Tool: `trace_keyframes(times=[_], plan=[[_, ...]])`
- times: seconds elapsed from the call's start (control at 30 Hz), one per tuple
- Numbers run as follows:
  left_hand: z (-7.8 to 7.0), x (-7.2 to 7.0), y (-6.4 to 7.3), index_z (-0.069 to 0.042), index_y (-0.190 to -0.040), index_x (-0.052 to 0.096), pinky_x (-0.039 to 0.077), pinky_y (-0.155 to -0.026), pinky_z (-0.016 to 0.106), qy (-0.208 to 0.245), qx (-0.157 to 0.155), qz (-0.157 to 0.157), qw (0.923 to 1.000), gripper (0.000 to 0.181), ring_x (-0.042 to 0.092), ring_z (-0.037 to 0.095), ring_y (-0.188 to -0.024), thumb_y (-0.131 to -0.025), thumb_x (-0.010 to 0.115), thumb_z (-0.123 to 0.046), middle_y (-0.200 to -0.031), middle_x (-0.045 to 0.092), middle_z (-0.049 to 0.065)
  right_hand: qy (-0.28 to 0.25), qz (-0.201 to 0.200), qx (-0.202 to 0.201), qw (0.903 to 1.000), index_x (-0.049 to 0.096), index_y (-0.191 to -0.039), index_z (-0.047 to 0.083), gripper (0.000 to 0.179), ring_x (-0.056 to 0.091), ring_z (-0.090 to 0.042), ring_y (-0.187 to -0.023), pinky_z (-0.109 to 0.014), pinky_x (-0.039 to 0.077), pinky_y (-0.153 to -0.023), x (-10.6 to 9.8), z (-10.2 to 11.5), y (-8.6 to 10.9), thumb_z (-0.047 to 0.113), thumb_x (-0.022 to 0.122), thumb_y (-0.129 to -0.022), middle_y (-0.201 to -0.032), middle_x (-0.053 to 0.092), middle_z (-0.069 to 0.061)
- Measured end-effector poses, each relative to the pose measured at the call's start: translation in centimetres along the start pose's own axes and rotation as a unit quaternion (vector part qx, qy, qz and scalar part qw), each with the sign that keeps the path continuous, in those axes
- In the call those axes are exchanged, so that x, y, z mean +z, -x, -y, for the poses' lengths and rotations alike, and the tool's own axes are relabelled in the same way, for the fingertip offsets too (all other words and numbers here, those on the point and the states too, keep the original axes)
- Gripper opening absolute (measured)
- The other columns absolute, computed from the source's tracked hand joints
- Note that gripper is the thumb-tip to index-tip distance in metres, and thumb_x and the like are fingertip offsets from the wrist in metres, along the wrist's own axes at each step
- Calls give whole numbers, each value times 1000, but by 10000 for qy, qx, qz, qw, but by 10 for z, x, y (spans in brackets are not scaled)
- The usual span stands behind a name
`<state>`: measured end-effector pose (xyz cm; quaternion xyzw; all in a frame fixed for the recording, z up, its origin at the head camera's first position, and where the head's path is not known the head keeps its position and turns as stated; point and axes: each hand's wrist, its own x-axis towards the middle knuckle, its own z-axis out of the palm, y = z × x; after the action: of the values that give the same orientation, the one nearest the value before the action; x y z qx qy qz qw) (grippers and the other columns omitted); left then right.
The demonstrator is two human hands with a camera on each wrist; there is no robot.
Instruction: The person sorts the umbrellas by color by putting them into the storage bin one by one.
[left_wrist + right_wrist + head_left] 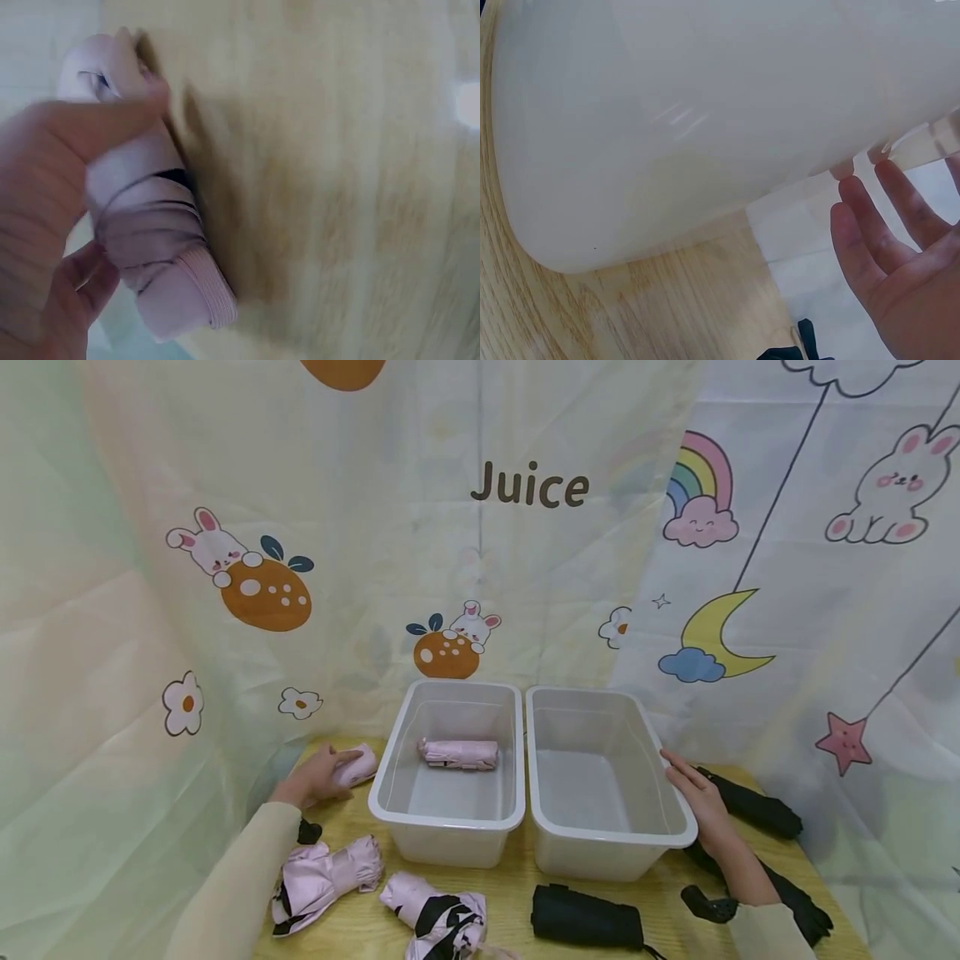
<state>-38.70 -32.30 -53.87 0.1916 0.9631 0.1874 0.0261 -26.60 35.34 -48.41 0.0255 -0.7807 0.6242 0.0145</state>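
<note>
My left hand is at a pink folded umbrella left of the bins. In the left wrist view, the thumb lies across the umbrella and the fingers are on its other side, gripping it close over the wooden table. My right hand touches the outer right rim of the right white bin with fairly straight fingers. From the right wrist, those fingertips show at the edge of the bin wall. Inside the left white bin lies another pink folded umbrella.
Two more pink folded umbrellas with black patterns, one at left and one at centre, lie in front. A black folded umbrella is before the right bin. More black umbrellas, including one at far right, lie beyond my right hand. A printed curtain stands behind.
</note>
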Motion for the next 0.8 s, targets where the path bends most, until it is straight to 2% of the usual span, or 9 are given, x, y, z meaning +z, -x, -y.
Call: trace_keyframes(times=[0.13,0.27,0.5,0.8], plan=[[9,11,-5,-17,-147,44,45,-80,51,-136,81,-148,9998,87,53,33,-92,-74,84,-37,-117,49,27,-12,-50,47,10000,29,-155,21,58,56,2,-102,-27,53,-78,0,2,0,40,45,-102,-158,19,-13],[13,17,-7,-14,-146,44,45,-82,52,-192,262,-338,9989,81,56,34,-97,-78,81,-35,-113,60,23,23,-7,48,10000,27,-155,20,58,55,3,-103,-27,52,-78,0,1,0,39,44,-103,-159,16,-15],[2,9,-5,-14,-141,53,45,-83,46,282,-129,-524,9981,72,57,28,-97,-75,81,-22,-122,62,18,24,-26,48,10000,27,-155,19,58,56,2,-103,-28,53,-78,0,1,0,39,44,-103,-158,18,-13],[1,-1,-3,-9,-139,55,45,-76,38,905,-203,-605,9939,67,54,24,-88,-78,81,-21,-120,62,20,-5,-85,80,9999,28,-155,18,59,57,2,-101,-27,53,-78,1,1,-1,40,45,-102,-157,22,-14]])
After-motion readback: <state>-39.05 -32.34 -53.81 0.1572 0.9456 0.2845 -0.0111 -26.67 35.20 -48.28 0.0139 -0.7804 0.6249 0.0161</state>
